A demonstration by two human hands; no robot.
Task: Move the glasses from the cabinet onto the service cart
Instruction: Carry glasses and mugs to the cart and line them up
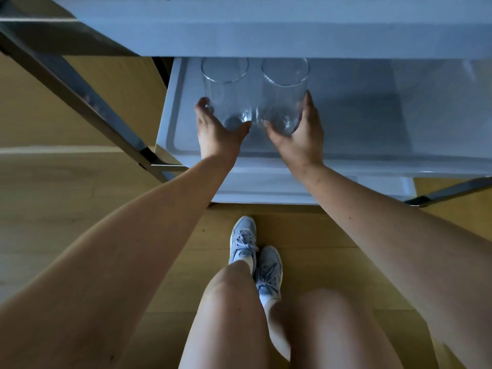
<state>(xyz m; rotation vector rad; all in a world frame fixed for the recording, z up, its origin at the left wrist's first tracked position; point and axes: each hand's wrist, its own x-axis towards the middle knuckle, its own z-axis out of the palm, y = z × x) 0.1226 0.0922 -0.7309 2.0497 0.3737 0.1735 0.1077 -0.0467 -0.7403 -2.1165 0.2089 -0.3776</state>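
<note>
Your left hand (217, 134) curls round the left glass (226, 89), your right hand (302, 141) round the right glass (284, 94); both stand upright, axes vertical, at the left end of the cart tray (170, 129), just beyond your palms.

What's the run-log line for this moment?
left hand holds left glass | right hand holds right glass | both upright, on or just above cart shelf

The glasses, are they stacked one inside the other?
No, the left hand grips the left glass and the right hand the right glass, side by side.
</note>
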